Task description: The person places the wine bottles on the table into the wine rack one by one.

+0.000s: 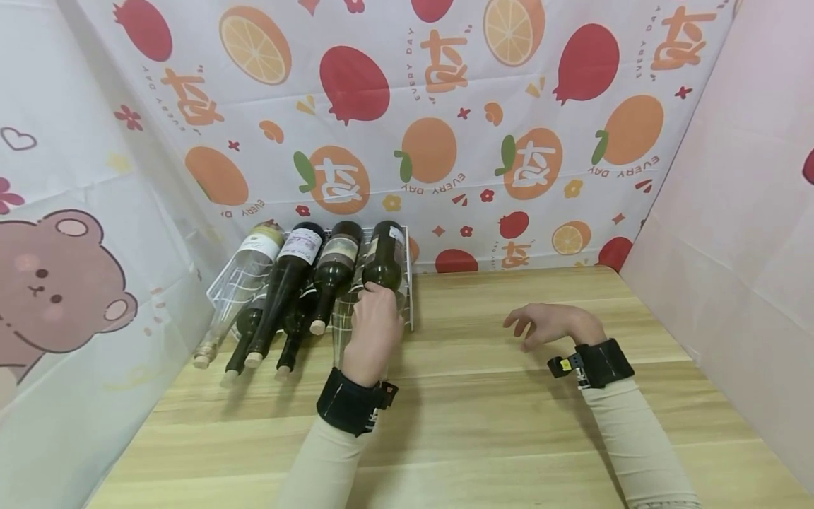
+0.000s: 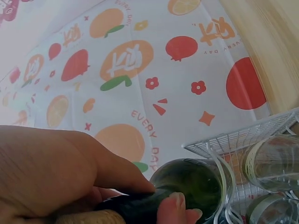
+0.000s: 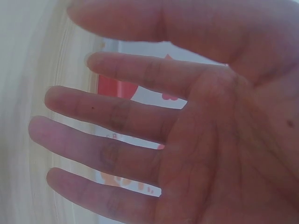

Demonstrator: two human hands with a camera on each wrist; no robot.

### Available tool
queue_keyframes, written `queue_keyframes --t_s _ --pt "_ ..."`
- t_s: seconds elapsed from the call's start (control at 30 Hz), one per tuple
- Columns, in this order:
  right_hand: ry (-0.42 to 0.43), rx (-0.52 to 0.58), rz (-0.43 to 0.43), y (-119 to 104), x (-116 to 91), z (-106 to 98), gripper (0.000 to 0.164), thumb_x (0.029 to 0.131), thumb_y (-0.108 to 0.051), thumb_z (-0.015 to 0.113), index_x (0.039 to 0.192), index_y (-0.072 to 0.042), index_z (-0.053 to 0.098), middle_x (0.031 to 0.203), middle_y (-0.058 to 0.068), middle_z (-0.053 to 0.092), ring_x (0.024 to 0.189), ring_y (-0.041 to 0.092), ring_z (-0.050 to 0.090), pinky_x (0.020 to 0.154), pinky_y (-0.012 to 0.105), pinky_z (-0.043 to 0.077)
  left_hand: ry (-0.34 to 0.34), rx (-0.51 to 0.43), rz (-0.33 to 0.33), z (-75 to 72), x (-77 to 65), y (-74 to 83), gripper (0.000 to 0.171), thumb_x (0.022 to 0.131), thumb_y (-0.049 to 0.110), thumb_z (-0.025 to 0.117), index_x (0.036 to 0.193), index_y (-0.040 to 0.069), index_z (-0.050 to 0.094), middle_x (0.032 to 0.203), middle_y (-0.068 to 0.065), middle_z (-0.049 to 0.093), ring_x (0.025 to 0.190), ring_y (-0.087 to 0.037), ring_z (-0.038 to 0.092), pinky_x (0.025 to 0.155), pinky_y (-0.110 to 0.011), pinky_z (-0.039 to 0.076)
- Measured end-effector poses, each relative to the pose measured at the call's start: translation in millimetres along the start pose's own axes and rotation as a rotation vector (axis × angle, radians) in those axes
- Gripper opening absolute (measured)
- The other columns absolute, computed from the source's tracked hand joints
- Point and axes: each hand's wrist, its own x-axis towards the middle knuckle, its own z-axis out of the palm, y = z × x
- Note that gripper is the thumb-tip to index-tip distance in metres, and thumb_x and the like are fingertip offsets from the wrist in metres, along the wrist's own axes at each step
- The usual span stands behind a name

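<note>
My left hand [image 1: 374, 332] grips the neck of a dark green wine bottle [image 1: 383, 265] at the right end of the top row. In the left wrist view, thumb and fingers close round that neck, and the cork [image 2: 91, 218] pokes out beneath the palm. The bottle's body lies in a white wire rack [image 1: 410, 290], its neck towards me. Under this hand a clear glass bottle [image 1: 341, 322] is partly hidden. My right hand [image 1: 552, 324] hovers over the table to the right, fingers loosely bent and holding nothing; the right wrist view shows its bare palm [image 3: 210, 154].
Left of the held bottle lie a brown-green bottle [image 1: 337, 258], a dark bottle with a pale label [image 1: 289, 272] and a clear bottle [image 1: 244, 276]. More corked necks jut out below. A fruit-print cloth [image 1: 420, 205] hangs behind the wooden table [image 1: 470, 417].
</note>
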Motion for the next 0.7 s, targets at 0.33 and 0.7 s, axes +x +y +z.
queue_keyframes --t_s 0.33,0.7 --pt "-0.009 0.02 -0.003 -1.4 -1.1 1.8 0.06 0.089 -0.011 0.076 0.143 0.001 0.054 0.131 0.024 0.065 0.114 0.03 0.068 0.097 0.045 0.056 -0.003 0.02 -0.015 4.6 7.5 0.9 0.062 0.087 0.005 0.074 0.131 -0.028 0.045 0.1 -0.037 0.063 0.081 -0.05 0.071 0.061 -0.05 0.06" --pt "0.009 0.003 0.007 0.3 -3.1 -1.2 0.059 0.089 -0.014 0.076 0.143 -0.001 0.055 0.131 0.023 0.065 0.115 0.03 0.068 0.099 0.047 0.055 -0.003 0.003 -0.034 8.9 8.7 0.7 0.059 0.094 0.008 0.064 0.137 -0.027 0.042 0.11 -0.039 0.064 0.087 -0.053 0.07 0.066 -0.053 0.061"
